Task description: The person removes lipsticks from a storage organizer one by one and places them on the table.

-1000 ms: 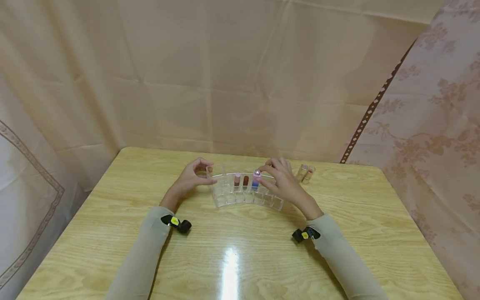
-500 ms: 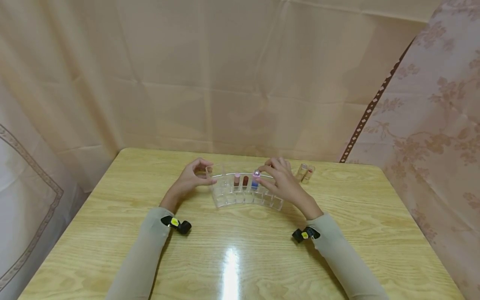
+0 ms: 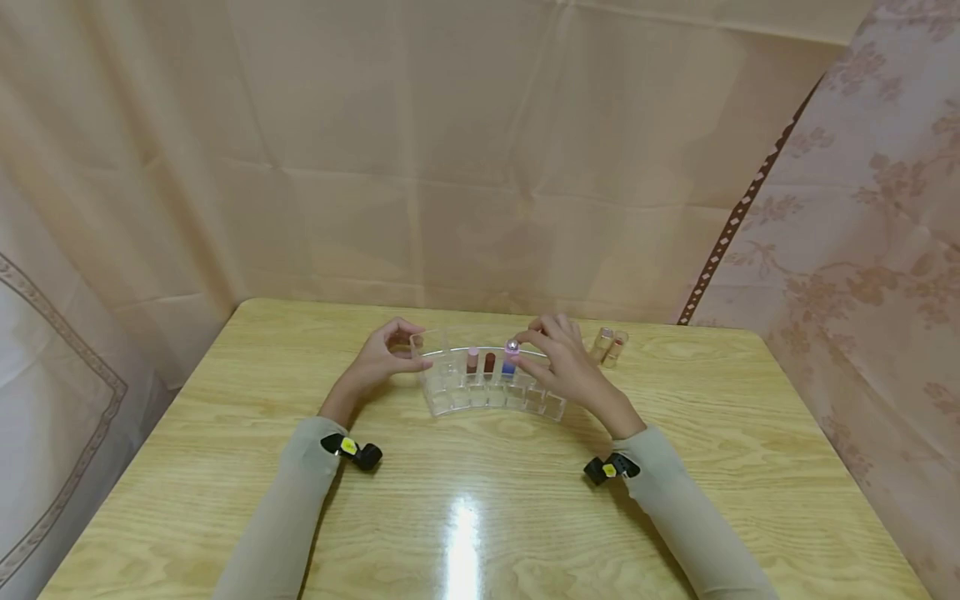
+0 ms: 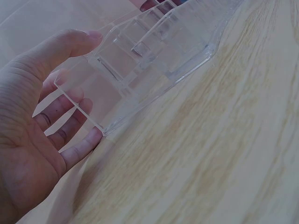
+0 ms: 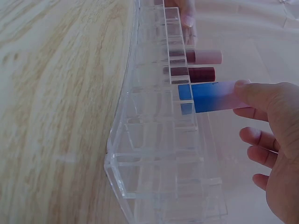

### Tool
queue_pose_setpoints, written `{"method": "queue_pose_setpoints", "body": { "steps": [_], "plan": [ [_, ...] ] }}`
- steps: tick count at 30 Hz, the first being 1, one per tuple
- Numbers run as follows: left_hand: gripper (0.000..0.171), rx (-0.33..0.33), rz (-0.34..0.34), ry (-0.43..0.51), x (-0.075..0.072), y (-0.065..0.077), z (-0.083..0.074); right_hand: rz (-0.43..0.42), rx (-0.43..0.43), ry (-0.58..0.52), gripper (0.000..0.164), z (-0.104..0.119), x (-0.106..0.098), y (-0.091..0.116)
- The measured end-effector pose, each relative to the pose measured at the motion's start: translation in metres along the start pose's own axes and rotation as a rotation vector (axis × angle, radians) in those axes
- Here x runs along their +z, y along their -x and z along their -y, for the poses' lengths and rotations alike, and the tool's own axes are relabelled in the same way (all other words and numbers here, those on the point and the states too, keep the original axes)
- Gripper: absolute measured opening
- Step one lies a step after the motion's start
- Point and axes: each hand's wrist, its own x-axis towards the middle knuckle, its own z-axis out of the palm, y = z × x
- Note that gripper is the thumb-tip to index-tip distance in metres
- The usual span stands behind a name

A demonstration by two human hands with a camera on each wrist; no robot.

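A clear, curved lipstick organizer (image 3: pixel 491 397) with tiered compartments stands on the table. My left hand (image 3: pixel 382 354) grips its left end, thumb at the front and fingers behind, as the left wrist view shows. Between thumb and index finger, my right hand (image 3: pixel 561 354) pinches the pink top of a blue-and-pink lipstick (image 5: pixel 212 96), whose blue lower end sits in a back-row compartment. To its left stand a dark red lipstick (image 5: pixel 202 74) and a pink-capped lipstick (image 5: pixel 208 57), both upright in the same row.
Two gold-toned lipsticks, one with a clear cap (image 3: pixel 602 340) and one with a red tip (image 3: pixel 617 348), are on the table right of the right hand. A beige curtain (image 3: pixel 480 167) hangs behind the table's back edge.
Both hands keep their hold, and the organizer and lipsticks stay put. Only a slight shift of the head view is visible.
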Motion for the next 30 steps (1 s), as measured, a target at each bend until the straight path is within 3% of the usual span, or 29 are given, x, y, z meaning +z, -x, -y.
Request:
{"method": "queue_pose_setpoints", "body": {
  "steps": [25,30],
  "plan": [
    [0.058,0.028,-0.005,-0.010,-0.002,-0.001,0.002,-0.161,-0.083,-0.047,0.029,-0.002,-0.025,-0.005],
    [0.059,0.031,-0.002,-0.011,-0.003,0.000,0.002,-0.173,-0.061,-0.053,0.027,-0.006,-0.033,-0.004]
  ]
}}
